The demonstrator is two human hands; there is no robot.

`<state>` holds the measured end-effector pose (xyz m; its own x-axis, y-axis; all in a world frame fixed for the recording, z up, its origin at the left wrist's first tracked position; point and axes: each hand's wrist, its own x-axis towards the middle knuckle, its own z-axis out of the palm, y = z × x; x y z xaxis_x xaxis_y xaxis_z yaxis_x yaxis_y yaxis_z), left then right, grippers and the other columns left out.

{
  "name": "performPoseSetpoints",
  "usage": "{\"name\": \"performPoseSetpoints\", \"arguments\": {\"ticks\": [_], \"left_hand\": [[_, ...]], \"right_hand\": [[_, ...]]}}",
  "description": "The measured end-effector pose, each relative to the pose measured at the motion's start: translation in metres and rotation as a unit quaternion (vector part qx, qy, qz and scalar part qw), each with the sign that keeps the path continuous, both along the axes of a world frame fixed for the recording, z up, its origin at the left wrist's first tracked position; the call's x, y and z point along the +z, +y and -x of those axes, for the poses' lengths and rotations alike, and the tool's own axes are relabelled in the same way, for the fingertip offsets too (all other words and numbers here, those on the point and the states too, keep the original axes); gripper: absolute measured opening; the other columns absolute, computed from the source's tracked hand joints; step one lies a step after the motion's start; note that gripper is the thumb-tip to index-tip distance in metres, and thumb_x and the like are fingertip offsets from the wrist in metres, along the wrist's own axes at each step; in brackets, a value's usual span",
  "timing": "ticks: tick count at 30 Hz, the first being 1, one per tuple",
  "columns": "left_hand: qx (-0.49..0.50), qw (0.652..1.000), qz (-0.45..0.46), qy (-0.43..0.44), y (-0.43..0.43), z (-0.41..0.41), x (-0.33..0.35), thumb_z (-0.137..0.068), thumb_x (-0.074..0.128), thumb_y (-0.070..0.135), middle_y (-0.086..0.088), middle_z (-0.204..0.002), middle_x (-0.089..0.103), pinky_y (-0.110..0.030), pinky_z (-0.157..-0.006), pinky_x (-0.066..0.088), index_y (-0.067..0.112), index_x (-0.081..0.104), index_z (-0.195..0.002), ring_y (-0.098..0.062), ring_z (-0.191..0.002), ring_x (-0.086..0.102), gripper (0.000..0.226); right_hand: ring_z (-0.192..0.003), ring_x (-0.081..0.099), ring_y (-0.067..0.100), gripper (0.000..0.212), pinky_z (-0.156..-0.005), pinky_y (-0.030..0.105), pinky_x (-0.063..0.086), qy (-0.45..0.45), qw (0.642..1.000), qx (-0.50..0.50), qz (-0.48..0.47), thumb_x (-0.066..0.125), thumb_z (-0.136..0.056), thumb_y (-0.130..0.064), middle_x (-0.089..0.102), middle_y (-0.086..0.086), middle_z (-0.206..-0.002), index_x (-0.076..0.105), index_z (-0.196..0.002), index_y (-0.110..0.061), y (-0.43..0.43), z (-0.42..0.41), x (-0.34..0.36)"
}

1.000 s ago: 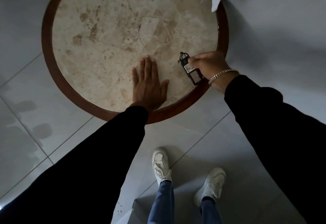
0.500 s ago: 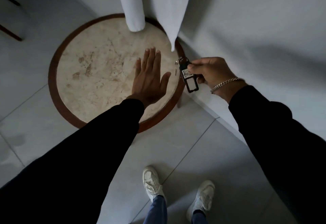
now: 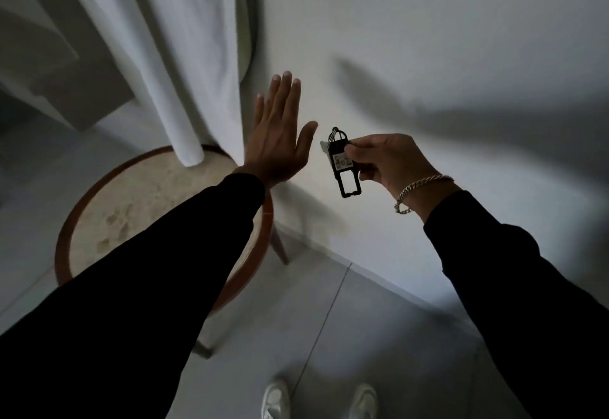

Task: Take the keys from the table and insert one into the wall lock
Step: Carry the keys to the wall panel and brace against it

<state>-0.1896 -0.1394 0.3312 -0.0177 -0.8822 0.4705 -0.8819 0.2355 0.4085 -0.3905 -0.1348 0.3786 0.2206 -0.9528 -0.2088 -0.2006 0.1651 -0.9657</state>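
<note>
Curtain fabric (image 3: 184, 55), white and folded into long pleats, is seen hanging left of the white wall (image 3: 428, 22), its lowest fold ending just above the round table (image 3: 66, 247). The table, with a pale marbled top and a brown wooden rim, is set close against the wall's foot, and one of its wooden legs (image 3: 280, 247) is seen beside the skirting. Much of the tabletop is covered by the left arm's black sleeve (image 3: 148, 270). The left hand (image 3: 280, 141) is raised in front of the wall, above the table's far edge, with the palm flat, the fingers straight and together, the thumb spread; nothing is held in it. Just right of that hand, apart from its thumb, the keys (image 3: 341, 161) are held up before the wall: a black plastic tag with a hand-written label, a metal ring at its top and a pale key blade partly hidden behind it. The tag is pinched between the thumb and fingers of the right hand (image 3: 389, 161). A silver chain bracelet (image 3: 418, 191) is worn on that wrist. White shoes (image 3: 275, 399) are visible on the grey tiled floor (image 3: 379, 336) below the wall.
</note>
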Motion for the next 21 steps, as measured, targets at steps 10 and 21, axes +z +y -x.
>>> {"name": "performPoseSetpoints", "arguments": {"ticks": [10, 21], "left_hand": [[-0.139, 0.985, 0.104, -0.010, -0.030, 0.124, 0.110, -0.103, 0.041, 0.034, -0.021, -0.167, 0.015, -0.056, -0.127, 0.009, -0.001, 0.019, -0.156, -0.036, -0.156, 0.007, 0.067], [-0.259, 0.932, 0.244, -0.067, -0.035, 0.304, 0.226, -0.101, 0.048, 0.028, -0.023, -0.165, 0.021, -0.059, -0.126, 0.015, -0.002, 0.027, -0.154, -0.039, -0.155, 0.013, 0.065]], "right_hand": [[-0.098, 0.066, 0.047, 0.013, -0.093, 0.062, 0.049, 0.006, 0.989, -0.108, 0.104, 0.066, -0.082, -0.004, 0.069, 0.032, -0.106, 0.072, -0.094, -0.004, 0.027, 0.119, 0.096], [-0.073, 0.062, 0.024, 0.009, -0.066, 0.036, 0.048, 0.057, 0.956, -0.169, 0.232, 0.062, -0.086, -0.003, 0.068, 0.022, -0.089, 0.067, -0.089, -0.011, 0.048, 0.286, 0.190]]}}
